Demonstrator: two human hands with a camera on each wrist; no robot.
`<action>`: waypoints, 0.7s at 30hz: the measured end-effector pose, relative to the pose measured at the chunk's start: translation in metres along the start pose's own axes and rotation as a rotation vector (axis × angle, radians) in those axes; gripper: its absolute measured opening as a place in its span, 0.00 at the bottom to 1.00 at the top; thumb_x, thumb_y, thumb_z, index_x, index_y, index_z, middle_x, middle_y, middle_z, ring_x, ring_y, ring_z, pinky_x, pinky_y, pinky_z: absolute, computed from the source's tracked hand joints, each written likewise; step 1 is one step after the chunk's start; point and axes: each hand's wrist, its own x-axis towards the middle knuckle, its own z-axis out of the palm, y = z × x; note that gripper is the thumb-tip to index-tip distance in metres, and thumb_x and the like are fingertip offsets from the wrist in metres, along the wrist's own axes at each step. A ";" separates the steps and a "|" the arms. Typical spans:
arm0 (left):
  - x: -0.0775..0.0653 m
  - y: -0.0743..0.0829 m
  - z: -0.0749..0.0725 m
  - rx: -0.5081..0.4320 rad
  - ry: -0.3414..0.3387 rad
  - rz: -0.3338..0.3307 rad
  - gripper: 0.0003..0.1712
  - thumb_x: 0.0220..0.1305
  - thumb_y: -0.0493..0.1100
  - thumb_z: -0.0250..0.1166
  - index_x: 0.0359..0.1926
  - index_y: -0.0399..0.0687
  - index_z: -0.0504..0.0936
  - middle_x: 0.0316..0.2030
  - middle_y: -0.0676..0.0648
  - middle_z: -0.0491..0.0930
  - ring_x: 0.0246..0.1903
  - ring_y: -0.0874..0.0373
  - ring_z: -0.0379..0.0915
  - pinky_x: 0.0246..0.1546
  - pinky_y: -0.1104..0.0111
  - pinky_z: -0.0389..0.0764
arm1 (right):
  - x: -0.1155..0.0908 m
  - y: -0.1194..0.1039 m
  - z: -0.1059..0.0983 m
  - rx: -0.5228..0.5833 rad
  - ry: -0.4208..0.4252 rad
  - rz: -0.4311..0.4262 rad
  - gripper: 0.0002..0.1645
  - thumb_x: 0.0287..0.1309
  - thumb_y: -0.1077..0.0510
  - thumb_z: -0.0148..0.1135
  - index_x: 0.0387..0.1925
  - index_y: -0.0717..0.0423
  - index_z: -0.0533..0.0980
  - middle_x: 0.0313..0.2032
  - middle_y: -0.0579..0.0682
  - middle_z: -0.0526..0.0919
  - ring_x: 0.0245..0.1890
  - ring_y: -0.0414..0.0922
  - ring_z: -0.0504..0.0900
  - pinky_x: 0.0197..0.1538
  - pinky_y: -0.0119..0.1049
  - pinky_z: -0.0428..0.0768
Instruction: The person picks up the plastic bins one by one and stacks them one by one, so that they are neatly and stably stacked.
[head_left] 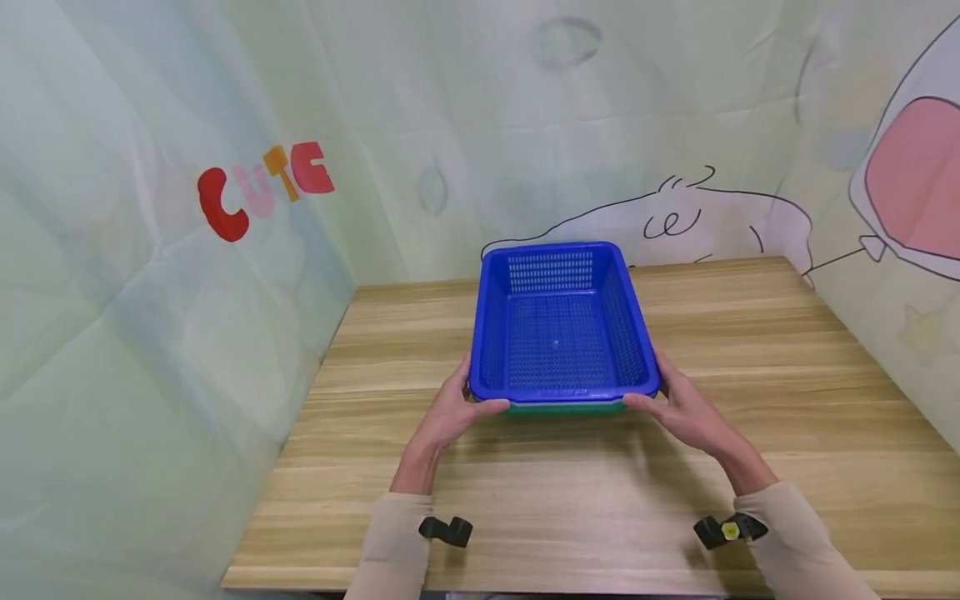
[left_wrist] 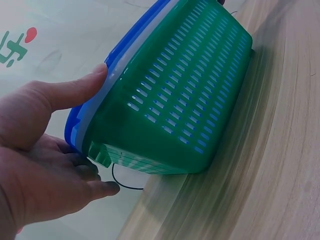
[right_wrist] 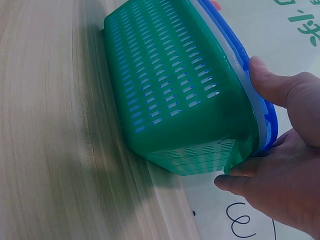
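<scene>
Nested plastic baskets sit over the wooden table: a blue basket [head_left: 555,342] on top, a pale basket [left_wrist: 100,102] showing as a thin band under its rim, and a green basket [left_wrist: 175,85] outermost. My left hand [head_left: 448,414] grips the near left corner, thumb on the rims and fingers under them along the side. At the near right corner my right hand [head_left: 692,410] holds the stack the same way, its thumb [right_wrist: 270,82] over the rims. Slotted green walls face both wrist cameras. Nothing lies inside the blue basket.
The wood-grain table [head_left: 375,517] extends on both sides of the stack and in front of it. A printed cloth backdrop [head_left: 420,100] hangs behind and at both sides. Black wrist straps [head_left: 447,531] sit on both sleeves.
</scene>
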 end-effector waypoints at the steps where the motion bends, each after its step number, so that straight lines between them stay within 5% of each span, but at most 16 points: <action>1: 0.000 0.000 0.000 -0.001 -0.001 -0.001 0.59 0.58 0.37 0.75 0.80 0.56 0.47 0.73 0.39 0.59 0.68 0.40 0.61 0.68 0.47 0.60 | 0.000 0.000 0.000 -0.002 0.000 0.000 0.53 0.68 0.57 0.63 0.80 0.57 0.40 0.72 0.66 0.60 0.70 0.62 0.62 0.66 0.58 0.62; 15: 0.000 -0.001 -0.001 -0.097 -0.024 -0.027 0.59 0.59 0.36 0.74 0.80 0.57 0.45 0.73 0.38 0.60 0.68 0.38 0.61 0.67 0.51 0.65 | 0.000 0.001 0.001 0.023 0.021 -0.001 0.52 0.68 0.56 0.64 0.79 0.57 0.41 0.72 0.66 0.59 0.70 0.61 0.63 0.66 0.43 0.66; 17: 0.000 -0.001 -0.003 -0.120 -0.005 -0.044 0.60 0.57 0.36 0.75 0.80 0.53 0.45 0.74 0.40 0.57 0.69 0.41 0.60 0.68 0.54 0.64 | 0.001 0.003 0.001 0.039 0.023 -0.016 0.51 0.68 0.58 0.63 0.79 0.61 0.42 0.72 0.67 0.60 0.69 0.63 0.63 0.64 0.37 0.68; 21: 0.003 0.006 -0.006 -0.118 0.046 -0.089 0.62 0.58 0.39 0.75 0.80 0.43 0.39 0.78 0.44 0.46 0.75 0.50 0.49 0.71 0.59 0.55 | 0.006 -0.001 -0.005 0.056 0.045 0.001 0.49 0.71 0.58 0.59 0.77 0.69 0.40 0.74 0.70 0.50 0.72 0.64 0.55 0.69 0.43 0.63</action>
